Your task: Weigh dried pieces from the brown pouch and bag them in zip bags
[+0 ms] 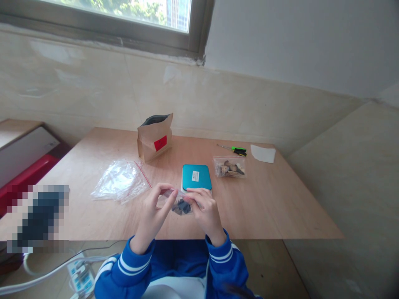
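Note:
Between my two hands, above the front of the table, is a small clear plastic bag (181, 207) with dark pieces inside. My left hand (158, 207) pinches its upper left edge between thumb and fingers. On the other side, my right hand (202, 204) grips the upper right edge. Just behind the hands lies a flat teal device (196, 176) with a white label, its front partly covered by my right fingers. A second clear zip bag (230, 167), holding brown dried pieces, rests to the right of it.
Left of my hands lies a pile of clear plastic bags (120, 181). An open brown paper pouch (155, 139) with a red label stands behind them. A screwdriver (235, 150) and white paper (262, 153) lie at the back right. A power strip (81, 274) sits below the table.

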Motion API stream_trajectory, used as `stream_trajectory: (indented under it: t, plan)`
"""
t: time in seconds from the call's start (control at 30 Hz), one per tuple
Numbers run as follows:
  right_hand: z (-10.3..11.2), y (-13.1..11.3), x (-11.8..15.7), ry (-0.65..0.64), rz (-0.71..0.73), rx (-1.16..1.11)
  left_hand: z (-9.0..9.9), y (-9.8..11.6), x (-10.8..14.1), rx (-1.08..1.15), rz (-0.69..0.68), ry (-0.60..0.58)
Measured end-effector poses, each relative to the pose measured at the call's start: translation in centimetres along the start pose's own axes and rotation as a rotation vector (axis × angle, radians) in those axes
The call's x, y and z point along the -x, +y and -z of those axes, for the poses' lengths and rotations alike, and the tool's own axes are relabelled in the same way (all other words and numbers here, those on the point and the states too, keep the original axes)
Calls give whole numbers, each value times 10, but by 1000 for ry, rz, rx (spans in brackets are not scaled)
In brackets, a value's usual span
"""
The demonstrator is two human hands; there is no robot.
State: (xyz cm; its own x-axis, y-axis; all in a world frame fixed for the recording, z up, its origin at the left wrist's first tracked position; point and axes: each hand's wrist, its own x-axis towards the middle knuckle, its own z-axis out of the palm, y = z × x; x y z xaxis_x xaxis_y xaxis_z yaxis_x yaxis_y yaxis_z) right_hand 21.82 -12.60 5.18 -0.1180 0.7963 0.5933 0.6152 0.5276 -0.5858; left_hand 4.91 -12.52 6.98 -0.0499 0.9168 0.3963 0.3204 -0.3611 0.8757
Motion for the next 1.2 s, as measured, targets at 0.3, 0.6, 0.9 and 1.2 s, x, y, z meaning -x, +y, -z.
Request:
stream_trajectory:
  t: [0.3,0.6,0.9,1.2]
  plan:
    - [-3,-4,-1,6,48,-41,-3,-4,0,42,28,-190]
    - [7,1,-1,-75,19,-76,0,0,0,141,66,-115]
    - [35,-2,0,-29,-85,-216,3,-4,-4,245,178,81]
    - [38,-9,-1,-108,-34,-249,5,6,-5,275,238,136]
